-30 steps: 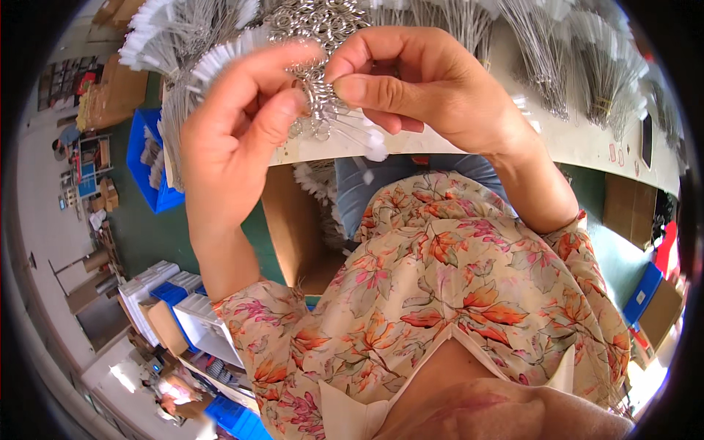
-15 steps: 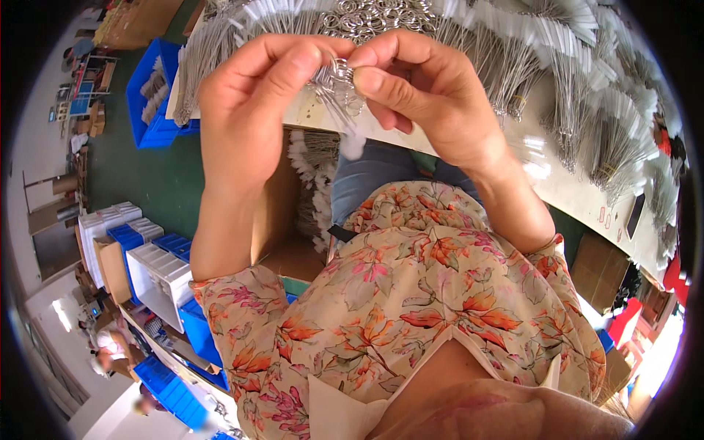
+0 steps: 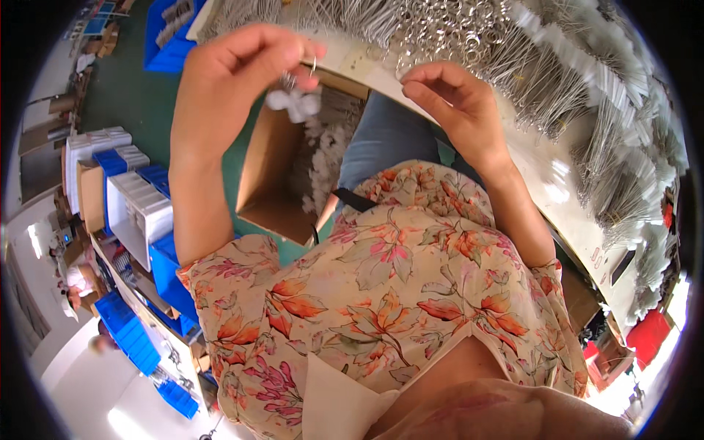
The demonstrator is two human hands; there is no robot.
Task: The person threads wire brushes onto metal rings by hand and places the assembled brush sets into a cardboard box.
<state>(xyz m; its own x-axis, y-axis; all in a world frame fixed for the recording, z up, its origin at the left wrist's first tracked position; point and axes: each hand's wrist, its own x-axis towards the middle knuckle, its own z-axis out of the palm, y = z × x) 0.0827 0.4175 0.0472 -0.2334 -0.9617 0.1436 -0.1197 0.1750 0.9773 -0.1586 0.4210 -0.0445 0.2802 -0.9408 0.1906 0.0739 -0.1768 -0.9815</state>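
My left hand (image 3: 238,77) is raised at the upper left, its fingers closed on a small metal ring (image 3: 314,66). Several white-tipped wire brushes (image 3: 295,104) hang below those fingers, smeared by motion; how they join the ring is hard to see. Apart from it, my right hand (image 3: 456,106) hovers at the table's front edge, thumb and forefinger tips close together with nothing visible between them. Beyond this hand lies a pile of loose metal rings (image 3: 447,33) on the pale table (image 3: 539,158).
Bundles of white-tipped wire brushes (image 3: 568,81) cover the table's right side. Below my left hand stands an open cardboard box (image 3: 264,161) with more brushes inside. A blue bin (image 3: 158,51) is at the far left, and white and blue crates (image 3: 139,198) stand at the left.
My hands have parted: the right has let go of the ring and brushes, while the left keeps them, farther left. The view has shifted, showing more of the ring pile and the box.
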